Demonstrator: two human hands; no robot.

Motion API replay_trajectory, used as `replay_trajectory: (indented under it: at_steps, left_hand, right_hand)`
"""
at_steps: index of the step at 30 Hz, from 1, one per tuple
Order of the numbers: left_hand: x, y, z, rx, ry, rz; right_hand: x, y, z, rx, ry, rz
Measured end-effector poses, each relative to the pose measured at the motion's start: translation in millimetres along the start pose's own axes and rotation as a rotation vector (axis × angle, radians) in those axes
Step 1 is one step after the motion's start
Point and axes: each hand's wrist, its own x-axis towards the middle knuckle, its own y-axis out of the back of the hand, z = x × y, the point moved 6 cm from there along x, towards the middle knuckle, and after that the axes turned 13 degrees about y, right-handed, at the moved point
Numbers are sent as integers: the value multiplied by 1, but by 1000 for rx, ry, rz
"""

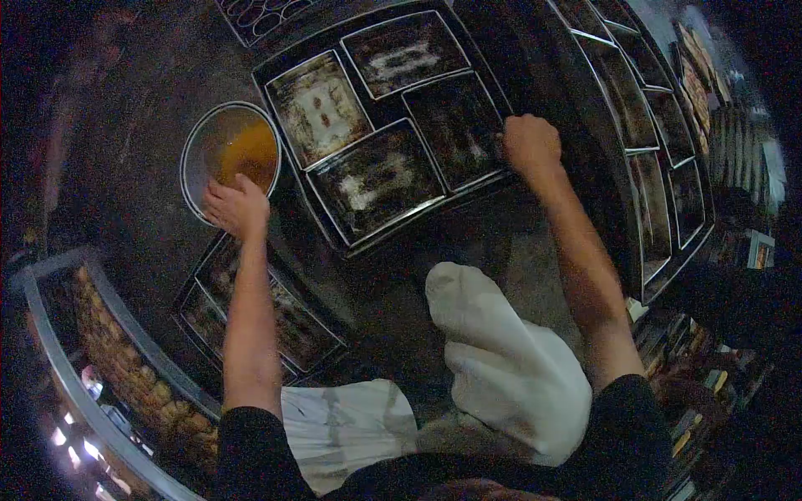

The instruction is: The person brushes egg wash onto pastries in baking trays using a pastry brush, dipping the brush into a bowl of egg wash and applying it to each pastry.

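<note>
My left hand [238, 209] is over the near rim of a round metal bowl [194, 159], with its fingers apart and reaching inside. An orange-yellow mass [251, 150] lies in the bowl; its kind is too blurred to tell. My right hand [533, 149] is closed at the right edge of a large dark baking tray [393, 224], apparently gripping it; the fingertips are hidden. Rectangular pans sit in this tray: a pale-stained pan [322, 108], a far pan [405, 58], a near pan [376, 179] and a dark pan [459, 134] beside my right hand.
More pans [288, 321] lie below the bowl at left. A stack of empty pan frames [622, 92] stands at right. A metal-edged rack [50, 292] with brown round items [142, 376] curves along the lower left. Round moulds [259, 17] are at the top.
</note>
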Motion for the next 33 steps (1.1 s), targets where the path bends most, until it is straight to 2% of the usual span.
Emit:
replay_trajectory:
  at_steps: [4,7,10,14,17,23,29,33]
  left_hand:
    - [1,-5,-1,-7,2,12]
    - [0,-2,0,-9,2,-9]
    - [0,-2,0,-1,30,-60]
    - [-1,2,2,-10,32,-86]
    - [0,-3,0,4,13,-36]
    - [1,1,1,-4,8,-41]
    - [1,0,1,38,43,-91]
    - [1,-7,-3,31,9,-50]
  right_hand:
    - [0,-13,-32,131,69,-124]
    - [-7,3,-47,217,180,-195]
    - [0,-11,-29,337,150,-147]
    - [-6,-6,9,46,-51,85]
    - [-6,-3,8,-17,-86,49]
    - [-6,-12,-25,231,4,-154]
    - [-9,17,-7,178,-98,32]
    - [0,-3,-5,109,-59,15]
